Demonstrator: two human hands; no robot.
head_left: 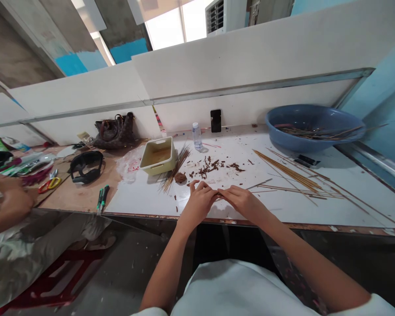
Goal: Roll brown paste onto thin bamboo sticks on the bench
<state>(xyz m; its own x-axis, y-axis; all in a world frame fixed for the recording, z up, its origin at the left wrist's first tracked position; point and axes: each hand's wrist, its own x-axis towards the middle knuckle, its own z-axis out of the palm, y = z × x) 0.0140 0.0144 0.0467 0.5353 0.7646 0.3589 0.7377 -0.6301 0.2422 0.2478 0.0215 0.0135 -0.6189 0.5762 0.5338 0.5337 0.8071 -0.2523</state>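
Head view is taken from above a long worktop, and the left hand and the right hand are seen near its front edge. The two hands are held together, and a thin stick seems to be pinched between them, with its long end poking out toward 2 o'clock. Just past the hands, at 11 o'clock, a brown lump is set down beside a bunch of bare sticks. Brown crumbs are scattered at 12 o'clock. A cream tray with brown stuff in it is placed at 11 o'clock, farther off. A water bottle and a black phone are found at 12 o'clock, by the white wall. Long tan sticks are laid in a loose pile at 3 o'clock, and more sticks are held in a blue basin at 2 o'clock. Far off at 9 o'clock, red and yellow scissors, two green-handled tools and a dark handbag are seen. Another person's hand is seen at the far left, apart from the two hands.
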